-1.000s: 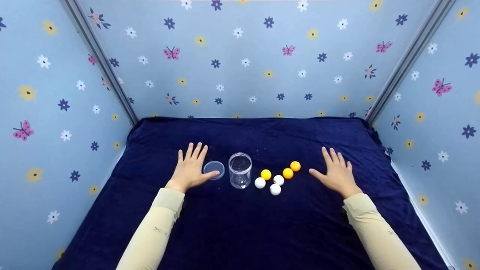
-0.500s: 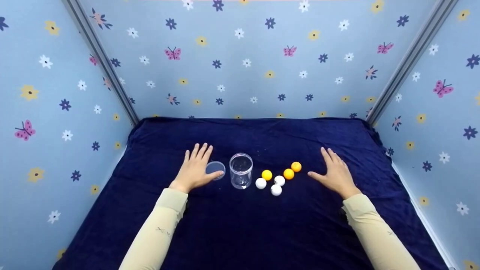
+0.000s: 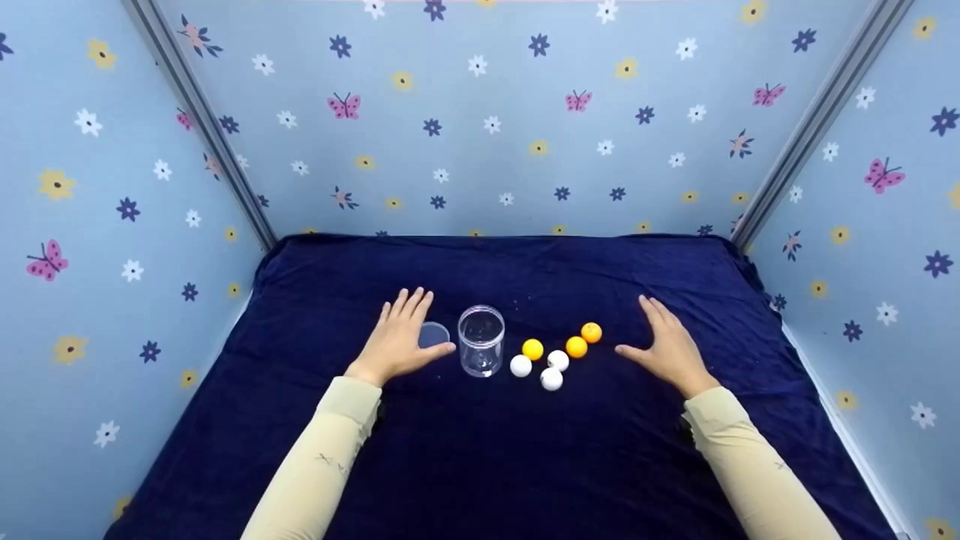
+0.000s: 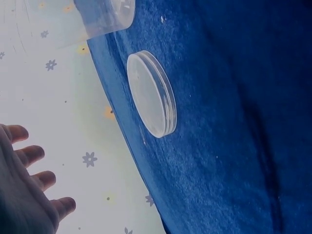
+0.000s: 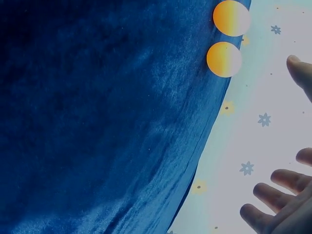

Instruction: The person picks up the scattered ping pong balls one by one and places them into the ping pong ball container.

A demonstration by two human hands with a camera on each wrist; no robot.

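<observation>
In the head view a clear plastic jar [image 3: 481, 341] stands upright and uncapped near the middle of the cloth. Its round clear lid [image 4: 151, 95] lies flat to the left of it. My left hand [image 3: 399, 341] is over the lid's left side, fingers extended and thumb pointing toward the jar, holding nothing. Right of the jar sit white table tennis balls [image 3: 551, 379] and orange table tennis balls [image 3: 577, 346] in a loose group. Beyond them my right hand [image 3: 670, 349] hovers with straight fingers, its thumb toward the orange balls, also holding nothing.
A dark blue velvety cloth [image 3: 480, 457] covers the table, slightly wrinkled at the right. Blue walls [image 3: 480, 120] printed with flowers and butterflies enclose the back and both sides, with grey metal posts [image 3: 202, 124] at the corners.
My left hand has shifted right across the lid, closer to the jar, now covering more of the lid. My right hand has turned slightly inward, fingers closer together. Jar and balls stay put.
</observation>
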